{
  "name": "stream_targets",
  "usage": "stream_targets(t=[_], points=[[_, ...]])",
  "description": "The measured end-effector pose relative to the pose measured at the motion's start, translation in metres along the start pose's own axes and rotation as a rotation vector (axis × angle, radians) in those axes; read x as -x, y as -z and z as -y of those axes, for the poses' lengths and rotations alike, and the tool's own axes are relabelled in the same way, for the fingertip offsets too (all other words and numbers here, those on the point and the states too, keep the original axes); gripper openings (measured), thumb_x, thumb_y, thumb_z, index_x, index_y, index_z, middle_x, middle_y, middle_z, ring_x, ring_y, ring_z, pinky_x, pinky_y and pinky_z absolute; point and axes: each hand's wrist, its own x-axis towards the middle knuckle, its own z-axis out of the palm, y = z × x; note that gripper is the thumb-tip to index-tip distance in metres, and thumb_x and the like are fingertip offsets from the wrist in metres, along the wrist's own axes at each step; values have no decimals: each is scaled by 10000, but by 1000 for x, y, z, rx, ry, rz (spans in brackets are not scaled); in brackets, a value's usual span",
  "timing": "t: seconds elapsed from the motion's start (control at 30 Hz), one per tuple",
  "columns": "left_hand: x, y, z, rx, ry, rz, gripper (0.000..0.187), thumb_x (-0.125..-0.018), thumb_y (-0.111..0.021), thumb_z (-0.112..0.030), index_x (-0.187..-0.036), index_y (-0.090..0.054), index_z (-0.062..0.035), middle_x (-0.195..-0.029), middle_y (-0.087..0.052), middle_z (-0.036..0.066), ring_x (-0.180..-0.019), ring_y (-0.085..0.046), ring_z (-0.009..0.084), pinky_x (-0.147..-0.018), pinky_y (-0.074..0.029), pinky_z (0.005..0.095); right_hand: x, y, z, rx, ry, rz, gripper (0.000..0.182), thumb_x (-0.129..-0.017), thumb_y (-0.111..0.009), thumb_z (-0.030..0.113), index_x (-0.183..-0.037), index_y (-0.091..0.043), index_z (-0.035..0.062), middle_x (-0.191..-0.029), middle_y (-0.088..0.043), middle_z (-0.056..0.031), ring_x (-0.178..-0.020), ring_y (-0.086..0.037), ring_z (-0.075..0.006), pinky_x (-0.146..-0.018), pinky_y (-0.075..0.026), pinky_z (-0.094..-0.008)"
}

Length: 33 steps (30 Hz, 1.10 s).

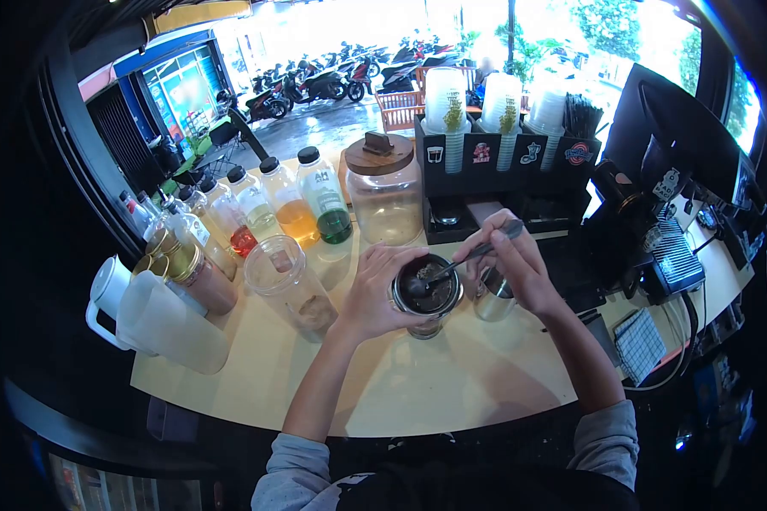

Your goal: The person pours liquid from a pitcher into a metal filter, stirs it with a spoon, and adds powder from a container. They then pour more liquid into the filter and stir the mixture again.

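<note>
My left hand (375,289) wraps round the side of a round vessel (430,302) with dark, wet-looking contents, perhaps coffee. A clear base shows beneath its rim, standing on the counter. Between the fingers of my right hand (516,264) is a long-handled spoon (477,254), slanting down with its tip in the dark contents. Just below that hand stands a shiny metal cup (496,300). To the left of my left hand is an open clear plastic jar (285,285) with some brown powder low inside.
Several bottles of coloured liquid (296,217) line the counter's back left, beside a wooden-lidded glass jar (385,200). Pale jugs (170,319) stand at the left. A black cup holder (507,162) is at the back, with a dark machine (626,213) and a checked cloth (639,342) at the right.
</note>
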Motion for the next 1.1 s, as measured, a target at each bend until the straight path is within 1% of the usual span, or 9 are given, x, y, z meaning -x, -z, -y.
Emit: stream_targets(t=[0.27,0.37,0.47,0.6,0.67,0.8,0.9,1.03,1.1], points=[[0,1,-4,-51,-29,-1,803,-536,-872,-333,-1243,-546,-136,-1138,-612,55,-1106,-567,229,-1085,-313,475,-7,7,8,-12,-63,-30,202,-1044,-344,259,-1040,-409,68,-886,-638,-152,-637,-570,-130,-617,-474,-245],[0,1,-6,-69,-32,2,796,-541,-870,-332,-1242,-545,-140,-1136,-610,45,-1105,-566,227,-1083,-319,475,-8,8,12,17,-91,16,204,-1043,-348,252,-1017,-424,65,-870,-639,-145,-623,-566,-122,-599,-467,-239],[0,1,-6,-74,-41,-1,791,-542,-869,-329,-1239,-546,-142,-1134,-610,40,-1105,-564,225,-1083,-321,474,-13,8,15,73,-68,-17,216,-1041,-357,256,-994,-435,61,-847,-639,-137,-603,-556,-112,-590,-461,-234],[1,1,-6,-71,-49,-6,791,-539,-868,-325,-1238,-546,-142,-1138,-607,33,-1104,-560,222,-1085,-322,474,-13,6,10,64,-72,75,224,-1044,-355,248,-973,-445,56,-823,-634,-127,-584,-536,-101,-583,-450,-227],[1,2,-7,-84,-53,0,793,-538,-868,-326,-1239,-547,-142,-1141,-606,31,-1103,-558,222,-1085,-321,474,-18,15,11,116,-59,-6,211,-1044,-358,232,-973,-446,54,-815,-632,-126,-574,-517,-95,-574,-441,-224],[1,1,-6,-89,-58,3,798,-534,-865,-330,-1242,-549,-142,-1145,-603,25,-1101,-554,222,-1088,-320,474,-16,0,9,37,-82,59,230,-1045,-356,242,-970,-448,45,-792,-627,-117,-575,-486,-78,-555,-416,-215],[1,1,-6,-81,-64,-5,800,-535,-866,-333,-1245,-550,-142,-1144,-603,26,-1100,-554,221,-1088,-320,475,-19,4,16,163,-52,27,237,-1045,-360,246,-967,-450,40,-790,-627,-114,-574,-489,-80,-554,-415,-212],[-1,2,-6,-81,-57,-3,799,-539,-865,-334,-1245,-548,-138,-1145,-603,26,-1093,-557,223,-1088,-320,475,-22,5,15,168,-46,5,243,-1045,-362,249,-965,-453,39,-789,-627,-113,-563,-485,-82,-553,-415,-212],[-1,2,-6,-76,-28,17,798,-542,-865,-331,-1246,-546,-135,-1150,-603,35,-1103,-557,233,-1089,-318,479,-19,-2,14,128,-48,74,243,-1043,-362,255,-967,-452,42,-794,-631,-126,-571,-503,-88,-555,-423,-217]])
